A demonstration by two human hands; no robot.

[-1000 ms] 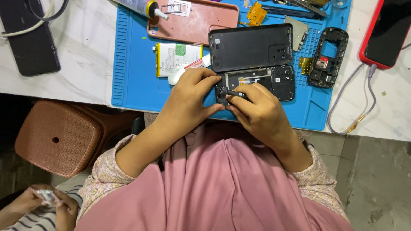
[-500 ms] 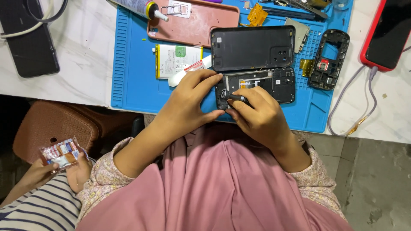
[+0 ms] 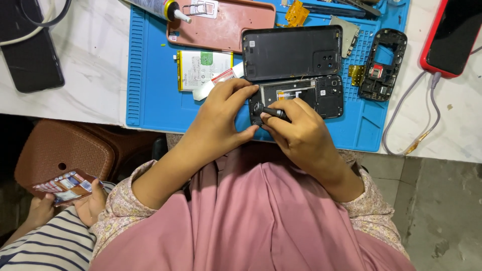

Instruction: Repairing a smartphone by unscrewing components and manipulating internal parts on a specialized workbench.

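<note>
Here, the opened phone (image 3: 301,98) lies near the front edge of the blue mat (image 3: 150,95), about in the middle. Its back is off and its dark insides show. The left hand (image 3: 221,118) holds the phone's left end, with the fingers curled around it and the thumb pressed on its near edge. The right hand (image 3: 296,130) has its fingers pinched together on a small black tool (image 3: 273,111), and the tool's tip touches the inside of the phone at its left end. A black back cover (image 3: 291,52) lies flat just behind the phone, touching it. A white battery (image 3: 203,69) rests to the left of the cover. A pink case (image 3: 226,25) lies at the mat's back edge. A small black frame (image 3: 382,65) sits near the mat's right edge. A red phone (image 3: 452,35) lies on the table past the mat's right edge.
</note>
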